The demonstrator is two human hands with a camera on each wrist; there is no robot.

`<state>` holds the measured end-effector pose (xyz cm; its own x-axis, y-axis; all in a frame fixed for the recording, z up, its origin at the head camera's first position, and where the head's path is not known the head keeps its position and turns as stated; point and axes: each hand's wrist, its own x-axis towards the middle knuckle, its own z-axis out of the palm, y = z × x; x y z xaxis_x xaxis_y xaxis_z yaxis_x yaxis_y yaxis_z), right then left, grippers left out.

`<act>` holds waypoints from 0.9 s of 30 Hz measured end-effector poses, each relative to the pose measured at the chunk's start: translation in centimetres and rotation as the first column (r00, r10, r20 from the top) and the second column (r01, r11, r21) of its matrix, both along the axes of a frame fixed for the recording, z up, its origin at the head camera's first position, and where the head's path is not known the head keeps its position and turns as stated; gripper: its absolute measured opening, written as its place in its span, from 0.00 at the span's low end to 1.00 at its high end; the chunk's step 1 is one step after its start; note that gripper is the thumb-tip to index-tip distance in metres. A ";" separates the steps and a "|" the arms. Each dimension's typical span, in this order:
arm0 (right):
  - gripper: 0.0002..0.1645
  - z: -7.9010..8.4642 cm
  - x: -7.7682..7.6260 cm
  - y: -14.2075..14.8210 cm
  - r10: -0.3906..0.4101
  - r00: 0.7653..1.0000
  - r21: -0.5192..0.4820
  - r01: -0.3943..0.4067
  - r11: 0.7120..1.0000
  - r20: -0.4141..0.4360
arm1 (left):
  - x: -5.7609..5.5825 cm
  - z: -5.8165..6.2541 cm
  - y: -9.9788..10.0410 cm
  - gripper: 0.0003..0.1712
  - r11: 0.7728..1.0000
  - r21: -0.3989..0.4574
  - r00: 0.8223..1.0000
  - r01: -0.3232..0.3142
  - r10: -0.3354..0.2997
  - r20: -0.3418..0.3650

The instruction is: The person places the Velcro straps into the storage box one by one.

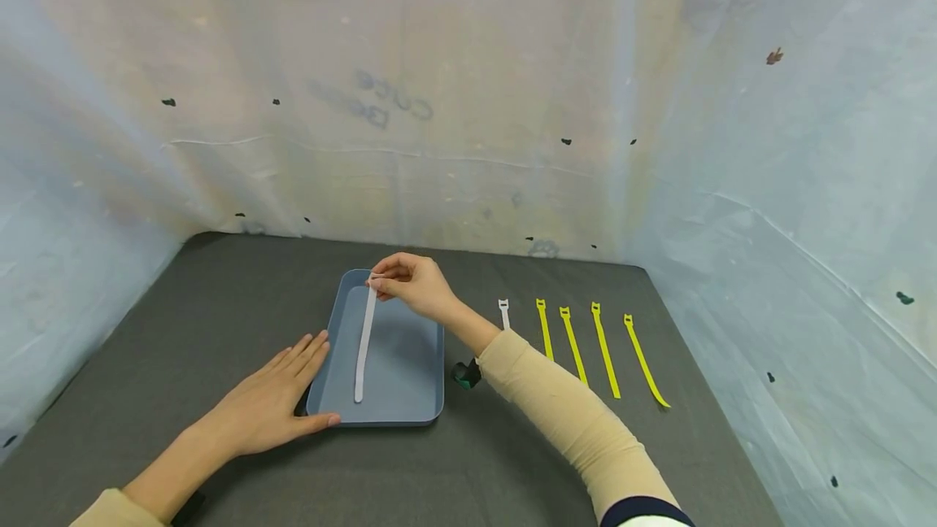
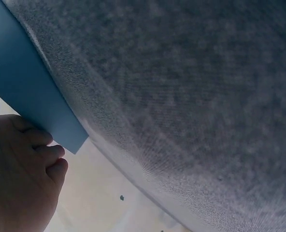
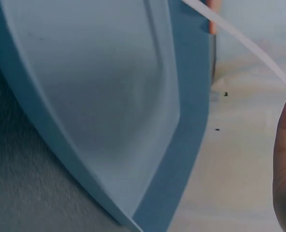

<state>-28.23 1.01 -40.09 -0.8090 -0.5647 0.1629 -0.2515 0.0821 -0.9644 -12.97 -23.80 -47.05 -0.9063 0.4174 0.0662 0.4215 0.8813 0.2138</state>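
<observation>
My right hand (image 1: 417,283) pinches the top end of a white cable strap (image 1: 363,340) between thumb and fingers. The strap hangs lengthwise over the left half of a shallow blue-grey tray (image 1: 406,368), its rounded lower end close to the tray's near side. In the right wrist view the strap (image 3: 249,46) curves up from the fingertips above the tray (image 3: 99,96). My left hand (image 1: 267,405) rests at the tray's left side, fingers straight along the rim and thumb at the near left corner. The left wrist view shows those fingers against the tray's outer wall (image 2: 41,92).
Right of the tray lies another white strap (image 1: 504,311), partly hidden behind my right forearm. Several yellow straps (image 1: 604,352) lie in a row farther right. A small black and green object (image 1: 466,374) shows beside my right sleeve. Plastic sheeting (image 1: 439,128) walls the dark table (image 1: 256,291).
</observation>
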 end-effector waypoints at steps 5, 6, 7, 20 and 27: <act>0.10 -1.3 -0.4 -1.3 -0.006 1.000 0.009 0.006 1.000 0.009 | 0.0 -0.1 0.0 0.65 1.000 -0.004 1.000 0.005 -0.005 -0.005; 0.10 -1.5 -0.5 -1.5 -0.006 1.000 0.011 0.006 1.000 0.008 | 0.0 -0.2 0.0 0.65 1.000 -0.005 1.000 0.006 -0.006 -0.008; 0.10 -1.7 -0.6 -1.7 -0.009 1.000 0.014 0.008 1.000 0.008 | 0.0 -0.2 -0.1 0.65 1.000 -0.005 1.000 0.007 -0.007 -0.010; 0.06 -3.3 -1.3 -3.9 -0.088 0.995 0.040 0.086 0.996 0.055 | 0.0 -0.2 -0.1 0.64 1.000 -0.009 1.000 0.016 -0.016 -0.024; 0.06 -3.9 -1.5 -4.7 -0.126 0.991 0.081 0.122 0.989 0.051 | 0.1 -0.2 -0.1 0.64 1.000 -0.008 0.999 0.019 -0.019 -0.028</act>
<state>-29.76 -3.73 -43.95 -0.8801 -0.4688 0.0755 -0.1810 0.1843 -0.9661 -12.87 -23.87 -47.24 -0.8959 0.4354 0.0886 0.4443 0.8745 0.1947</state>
